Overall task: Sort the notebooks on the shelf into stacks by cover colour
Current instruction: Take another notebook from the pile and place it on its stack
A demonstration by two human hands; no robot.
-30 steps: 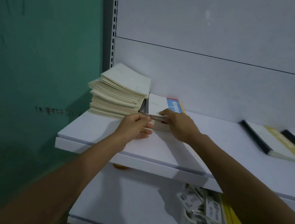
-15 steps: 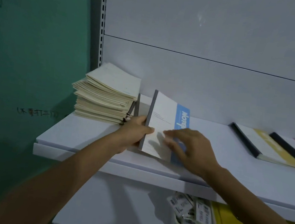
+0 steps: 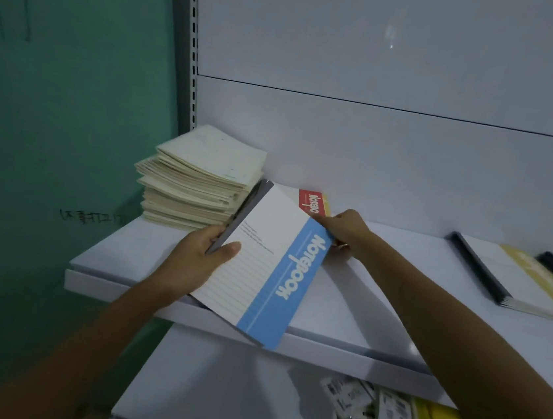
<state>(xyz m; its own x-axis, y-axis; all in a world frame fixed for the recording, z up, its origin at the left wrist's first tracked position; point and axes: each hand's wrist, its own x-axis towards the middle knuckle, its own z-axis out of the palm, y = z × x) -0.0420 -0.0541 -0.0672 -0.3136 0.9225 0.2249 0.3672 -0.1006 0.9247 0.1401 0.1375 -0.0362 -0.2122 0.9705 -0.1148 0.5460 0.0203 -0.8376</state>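
A white back panel (image 3: 388, 67) is filling the upper view, with a thin horizontal seam running across it and a small glint of light showing near its top. A grey perforated upright (image 3: 193, 44) is standing along its left edge. A teal wall (image 3: 69, 82) with faint dark markings is lying to the left. A white shelf (image 3: 131, 261) is projecting forward, and a lower shelf (image 3: 219, 392) is sitting beneath it in dim, even light.
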